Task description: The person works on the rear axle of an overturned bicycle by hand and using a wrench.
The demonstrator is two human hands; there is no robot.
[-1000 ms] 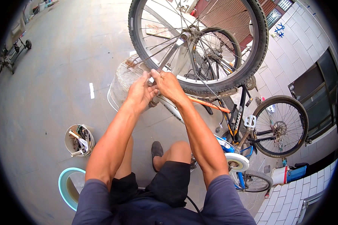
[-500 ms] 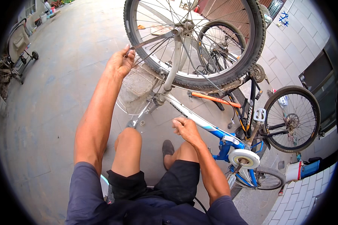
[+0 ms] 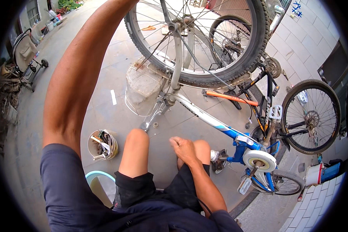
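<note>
A white and blue bicycle (image 3: 228,132) stands upside down before me, its front wheel (image 3: 261,46) raised. At the wheel's axle nut, a flat grey wrench (image 3: 165,11) points up to the picture's top edge. My left arm (image 3: 71,83) reaches up to that same edge, where my left hand is cut off from view. Near my right knee is my right hand (image 3: 183,149), fingers curled together. Whether something small lies inside them is hidden. Beneath the wheel hangs a white wire basket (image 3: 143,91).
Beside my left knee stand a bucket of tools (image 3: 114,149) and a teal-rimmed basin (image 3: 94,174). A second bicycle (image 3: 267,98), black and orange, is at the right by the tiled wall (image 3: 297,31). A stroller (image 3: 25,56) stands far left. A white strip (image 3: 113,97) lies on the floor.
The wrench has swung from pointing left to pointing up. My left hand went up and out of the picture. My right hand has drawn down and slightly left, still curled.
</note>
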